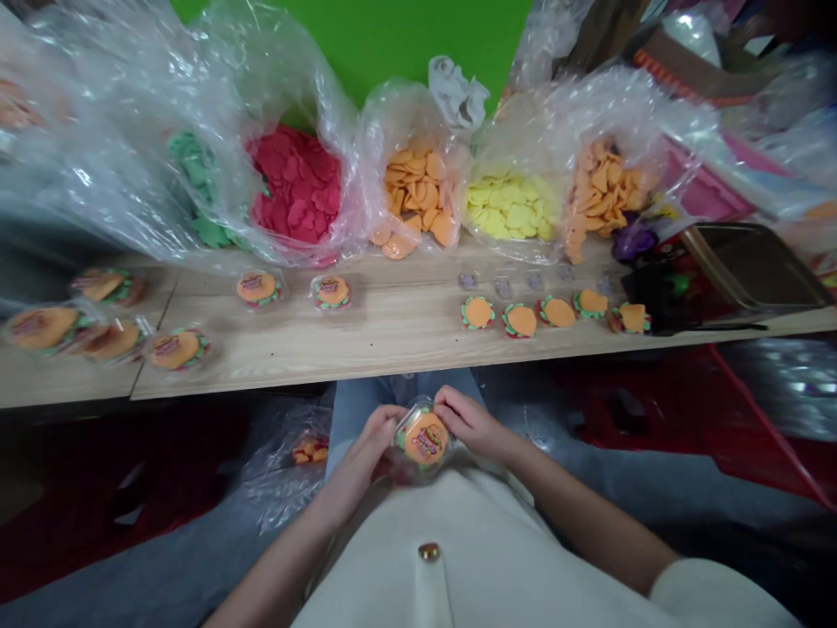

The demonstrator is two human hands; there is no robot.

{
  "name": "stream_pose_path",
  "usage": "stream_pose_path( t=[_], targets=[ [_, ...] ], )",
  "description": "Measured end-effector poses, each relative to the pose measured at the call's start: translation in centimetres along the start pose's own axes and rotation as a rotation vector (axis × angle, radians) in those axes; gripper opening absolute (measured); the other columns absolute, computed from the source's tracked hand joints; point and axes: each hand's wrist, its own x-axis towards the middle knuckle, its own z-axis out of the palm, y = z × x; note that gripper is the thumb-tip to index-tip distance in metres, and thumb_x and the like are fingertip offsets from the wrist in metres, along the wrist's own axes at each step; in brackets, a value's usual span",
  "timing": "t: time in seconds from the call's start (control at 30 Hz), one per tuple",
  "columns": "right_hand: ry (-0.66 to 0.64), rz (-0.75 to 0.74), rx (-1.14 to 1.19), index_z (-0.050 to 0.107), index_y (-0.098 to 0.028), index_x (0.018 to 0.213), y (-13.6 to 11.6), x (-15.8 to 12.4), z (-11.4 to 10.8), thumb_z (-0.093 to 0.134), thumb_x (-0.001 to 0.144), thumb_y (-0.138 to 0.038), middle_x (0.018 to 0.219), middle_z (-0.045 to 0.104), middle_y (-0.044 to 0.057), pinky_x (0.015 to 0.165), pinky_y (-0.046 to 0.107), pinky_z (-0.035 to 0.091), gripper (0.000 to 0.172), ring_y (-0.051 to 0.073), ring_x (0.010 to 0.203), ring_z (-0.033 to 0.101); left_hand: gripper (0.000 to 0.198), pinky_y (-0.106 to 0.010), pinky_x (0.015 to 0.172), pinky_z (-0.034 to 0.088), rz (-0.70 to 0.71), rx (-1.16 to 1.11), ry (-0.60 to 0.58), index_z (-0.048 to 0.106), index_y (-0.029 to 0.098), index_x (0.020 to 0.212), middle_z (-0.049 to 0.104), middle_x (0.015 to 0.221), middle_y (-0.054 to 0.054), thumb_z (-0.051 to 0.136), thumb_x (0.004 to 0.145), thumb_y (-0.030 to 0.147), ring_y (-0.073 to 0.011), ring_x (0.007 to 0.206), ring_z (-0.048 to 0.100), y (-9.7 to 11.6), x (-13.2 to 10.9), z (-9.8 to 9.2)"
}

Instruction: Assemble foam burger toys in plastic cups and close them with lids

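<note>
Your left hand (380, 436) and right hand (469, 422) grasp the clear burger case (425, 439) by opposite sides, short of the table (405, 336), apparently to steady it. Burgers (520, 320) line the near right edge, presumably for easy reach.

You can pass a hand over the bare middle strip of the tabletop (405, 331), between the boxed burgers (332, 292) on your left and the burger row (520, 320) on your right. Plastic bags (374, 131) obstruct the far side; a dark tray (762, 266) obstructs the right end.

Head-worn view, forward and downward
</note>
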Motion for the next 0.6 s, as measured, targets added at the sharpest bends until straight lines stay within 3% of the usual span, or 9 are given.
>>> stream_pose_path(
  t=[0.07, 0.13, 0.3, 0.43, 0.6],
  targets=[
    [-0.053, -0.049, -0.043, 0.042, -0.019, 0.076, -0.7, 0.8, -1.1, 0.036, 0.089, -0.033, 0.068, 0.043, -0.004, 0.057, 0.021, 0.032, 0.02, 0.009, 0.062, 0.039, 0.045, -0.023, 0.052, 0.045, -0.015, -0.011, -0.075, 0.05, 0.026, 0.109, 0.059, 0.096, -0.003, 0.063, 0.069, 0.042, -0.0134, 0.065, 0.056, 0.7, 0.2, 0.4],
    [-0.068, -0.082, -0.088, 0.044, -0.019, 0.076, -1.5, 1.6, -2.2, 0.036, 0.089, -0.034, 0.067, 0.044, -0.004, 0.056, 0.021, 0.032, 0.022, 0.009, 0.061, 0.039, 0.055, -0.022, 0.05, 0.045, 0.036, 0.026, -0.031, 0.047, 0.025, 0.111, 0.06, 0.094, -0.003, 0.071, 0.063, 0.033, -0.0123, 0.062, 0.056, 1.1, 0.8, 0.8],
    [-0.007, -0.03, -0.138, 0.045, -0.019, 0.072, -2.5, 2.3, -3.5, 0.038, 0.089, -0.04, 0.061, 0.045, -0.004, 0.051, 0.021, 0.03, 0.028, 0.009, 0.056, 0.041, 0.056, -0.022, 0.047, 0.044, 0.123, -0.003, 0.084, 0.044, 0.022, 0.113, 0.061, 0.09, -0.003, 0.071, 0.063, 0.028, -0.0093, 0.054, 0.054, 1.0, 2.0, 1.9],
    [0.119, 0.08, -0.002, 0.042, -0.02, 0.073, -1.9, 1.0, -2.4, 0.036, 0.088, -0.046, 0.059, 0.049, -0.004, 0.051, 0.022, 0.035, 0.031, 0.01, 0.053, 0.047, 0.058, -0.021, 0.052, 0.046, 0.201, 0.016, 0.124, 0.045, 0.022, 0.114, 0.059, 0.098, -0.004, 0.071, 0.063, 0.024, -0.0106, 0.063, 0.055, 1.0, 2.4, 1.8],
    [0.129, 0.074, 0.394, 0.041, -0.022, 0.081, -0.6, -0.1, 0.2, 0.032, 0.087, -0.053, 0.063, 0.054, -0.002, 0.054, 0.026, 0.046, 0.033, 0.013, 0.055, 0.054, 0.059, -0.021, 0.055, 0.047, 0.31, 0.032, 0.213, 0.042, 0.024, 0.118, 0.054, 0.11, -0.006, 0.069, 0.066, 0.024, -0.0108, 0.069, 0.054, 1.8, 2.9, 1.8]
  ],
)
